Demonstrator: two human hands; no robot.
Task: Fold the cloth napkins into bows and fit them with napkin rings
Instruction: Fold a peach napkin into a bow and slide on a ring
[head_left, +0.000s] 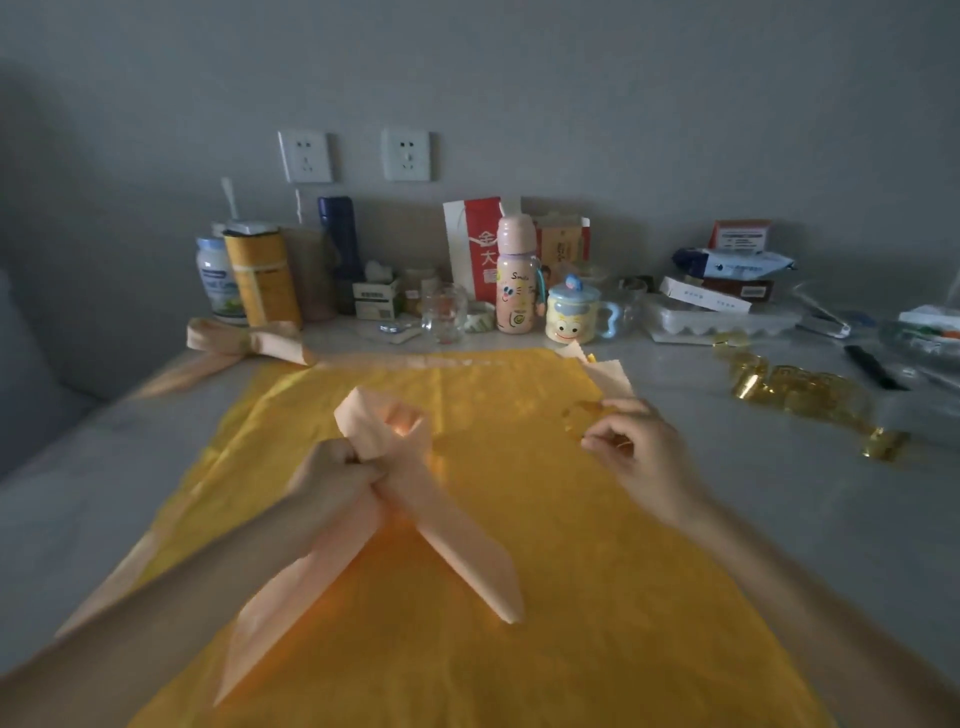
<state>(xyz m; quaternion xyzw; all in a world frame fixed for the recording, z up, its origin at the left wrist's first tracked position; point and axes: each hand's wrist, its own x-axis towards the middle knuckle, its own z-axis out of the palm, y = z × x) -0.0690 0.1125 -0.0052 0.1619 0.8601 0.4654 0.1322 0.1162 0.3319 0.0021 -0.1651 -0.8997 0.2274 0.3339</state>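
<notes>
The person is sitting at a grey tabletop (779, 519) with a big yellow cloth (519, 649) lying over its middle. The left hand (337, 470) is squeezing a peach napkin (457, 540) tight in its fist, right where the napkin is crossing over itself. Above the fist a loop is standing up, and below it two long tails are spreading out over the yellow cloth toward the near edge. The right hand (641, 441) is hovering just beside the loop, with its fingers curling round a small gold ring (577, 415), which is looking blurry. A finished bow (244, 340) is resting near the far left corner of the tabletop. Another peach napkin (608, 376) is lying at the far right corner of the yellow cloth. More gold rings (800, 392) are sitting in a heap on the right side. Bottles, boxes and a smiling cup (571, 312) are lining the far edge by the wall.
</notes>
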